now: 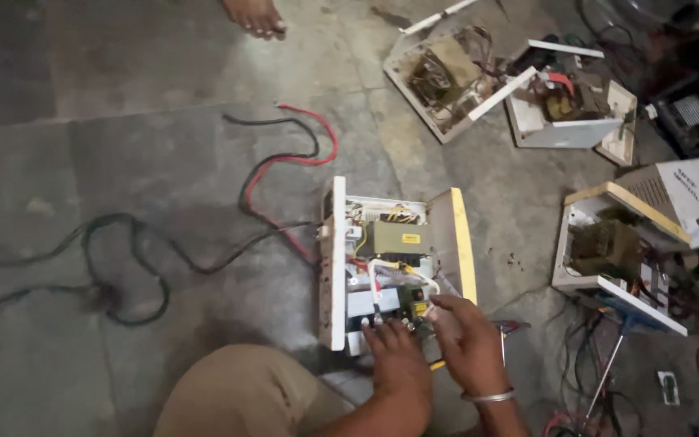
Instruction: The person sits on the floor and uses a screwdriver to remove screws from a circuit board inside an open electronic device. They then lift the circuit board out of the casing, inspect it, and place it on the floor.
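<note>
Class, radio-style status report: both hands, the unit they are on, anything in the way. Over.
Left hand and right hand both on the circuit board inside the open white unit. Nothing gripped that shows. White wires cross above the board.

My left hand and right hand rest on a white open casing with a yellow-edged cream side panel. Inside, its transformer is olive-grey with a yellow label, and white and yellow wires run beside a green circuit board. On my right wrist is a silver bangle. My knee is clad in khaki. Red and black cables curl over the mottled grey floor. Other opened units are white with brown, rusty insides.
</note>
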